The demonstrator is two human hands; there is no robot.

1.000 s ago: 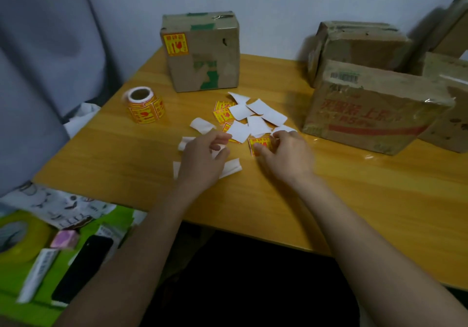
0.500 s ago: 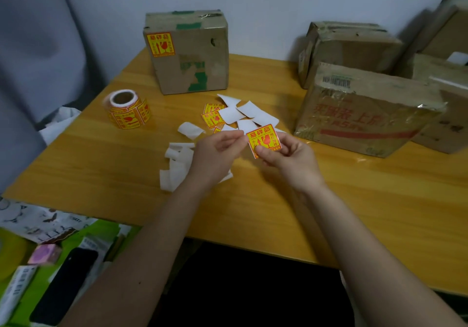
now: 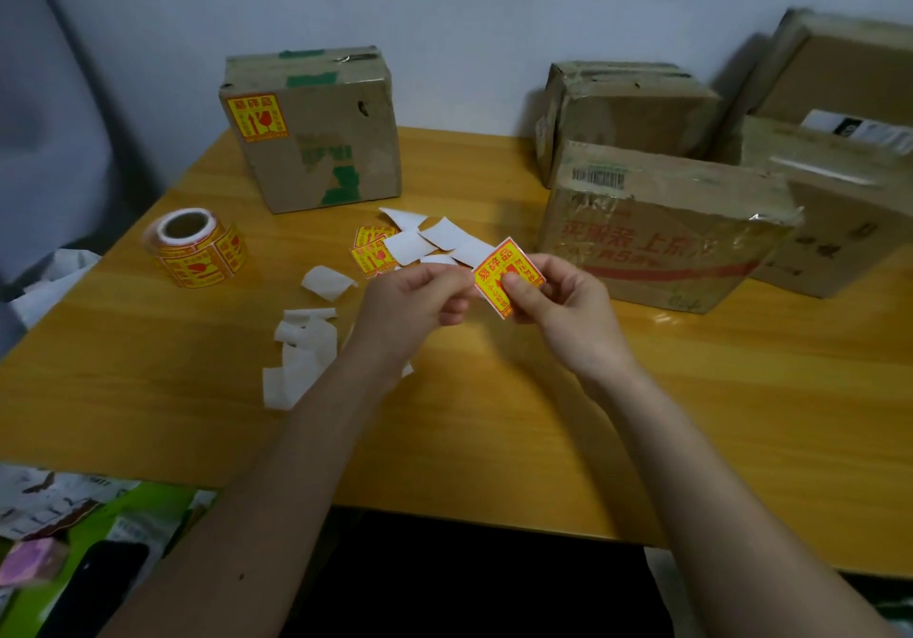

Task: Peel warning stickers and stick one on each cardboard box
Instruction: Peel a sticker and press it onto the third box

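Both hands hold one yellow and red warning sticker (image 3: 499, 266) above the wooden table (image 3: 494, 415). My right hand (image 3: 558, 304) pinches its lower right part with the thumb on its face. My left hand (image 3: 410, 301) pinches its left edge. A roll of the same stickers (image 3: 197, 249) stands at the left. The cardboard box at the back left (image 3: 326, 143) carries a sticker on its upper left corner. A flat box with red print (image 3: 657, 227) lies right of my hands, with several more boxes (image 3: 627, 113) behind it.
Loose stickers (image 3: 370, 252) and white backing papers (image 3: 435, 239) lie just beyond my hands, and more curled backing strips (image 3: 301, 355) lie at the left. Below the table's front edge at the left are a dark phone (image 3: 99, 583) and clutter on green.
My right hand picked the sticker up off the table and both hands raised it. It has turned tilted, and my right thumb now rests on its face.
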